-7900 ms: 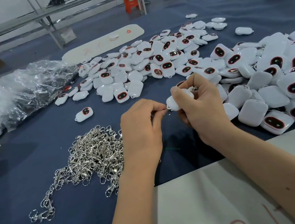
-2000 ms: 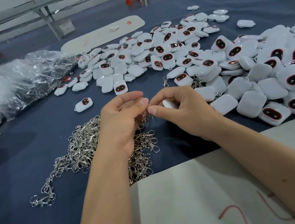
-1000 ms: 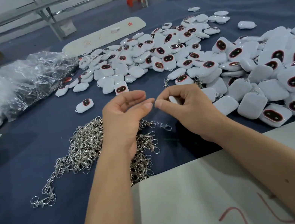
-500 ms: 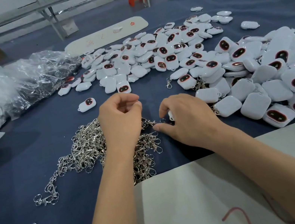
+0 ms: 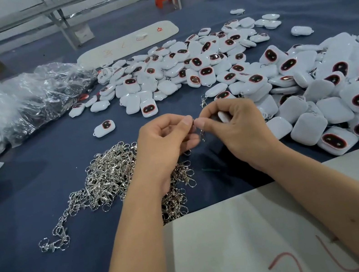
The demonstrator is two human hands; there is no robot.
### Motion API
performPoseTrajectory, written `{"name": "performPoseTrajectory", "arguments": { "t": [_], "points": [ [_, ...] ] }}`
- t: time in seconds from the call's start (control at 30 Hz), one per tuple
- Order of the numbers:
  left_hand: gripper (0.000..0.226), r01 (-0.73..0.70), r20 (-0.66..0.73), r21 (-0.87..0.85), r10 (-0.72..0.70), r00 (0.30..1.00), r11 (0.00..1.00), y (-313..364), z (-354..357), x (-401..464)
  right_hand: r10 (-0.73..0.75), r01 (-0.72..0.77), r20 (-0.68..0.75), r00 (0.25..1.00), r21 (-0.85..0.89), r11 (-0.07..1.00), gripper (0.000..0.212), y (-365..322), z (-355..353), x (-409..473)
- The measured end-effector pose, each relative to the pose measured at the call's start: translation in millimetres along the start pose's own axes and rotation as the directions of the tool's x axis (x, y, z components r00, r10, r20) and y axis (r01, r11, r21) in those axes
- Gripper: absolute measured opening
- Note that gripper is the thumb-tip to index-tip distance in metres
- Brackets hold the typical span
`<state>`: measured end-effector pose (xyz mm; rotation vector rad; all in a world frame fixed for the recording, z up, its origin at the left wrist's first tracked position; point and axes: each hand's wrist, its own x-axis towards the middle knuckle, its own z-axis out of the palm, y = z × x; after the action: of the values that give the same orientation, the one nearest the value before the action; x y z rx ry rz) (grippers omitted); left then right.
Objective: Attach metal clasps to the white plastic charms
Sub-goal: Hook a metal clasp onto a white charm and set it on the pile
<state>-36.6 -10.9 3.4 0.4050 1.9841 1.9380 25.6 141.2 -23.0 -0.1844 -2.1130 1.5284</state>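
Both hands are now lifted off the bench (image 5: 36, 175), having risen from the clasp heap (image 5: 111, 174) where they were reaching half a second ago. The left hand (image 5: 165, 143) and right hand (image 5: 237, 130) are meeting fingertip to fingertip, pinching one clasp (image 5: 202, 133) that is hanging between them. The right grip is also curling round a white charm (image 5: 223, 117) tucked against the palm. The loose charms (image 5: 261, 88) are lying piled to the right, unchanged.
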Motion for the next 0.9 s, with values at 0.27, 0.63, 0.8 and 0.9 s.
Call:
{"name": "performPoseTrajectory", "arguments": {
  "t": [0.27, 0.63, 0.8, 0.9],
  "points": [
    [0.005, -0.176, 0.017, 0.071, 0.175, 0.984, 0.982, 1.3, 2.0, -0.5, 0.038, -0.04, 0.015, 0.999, 0.168, 0.985, 0.014, 2.7, -3.0, 3.9],
    [0.007, -0.217, -0.058, 0.089, 0.223, 0.973, 0.972, -7.1, 3.4, 3.4, -0.048, 0.045, 0.068, 0.997, 0.039, 0.998, 0.007, 1.1, 0.3, 1.1],
    [0.006, -0.214, -0.018, 0.081, 0.216, 0.976, 0.974, -7.4, 2.7, 4.3, -0.075, 0.074, 0.035, 0.997, 0.046, 0.996, 0.013, 1.6, -0.4, 1.0],
    [0.01, -0.214, 0.012, 0.084, 0.214, 0.977, 0.973, -5.6, 1.1, 2.7, -0.085, 0.084, 0.016, 0.996, 0.05, 0.995, 0.012, 1.7, 0.5, 0.7]
  ]
}}
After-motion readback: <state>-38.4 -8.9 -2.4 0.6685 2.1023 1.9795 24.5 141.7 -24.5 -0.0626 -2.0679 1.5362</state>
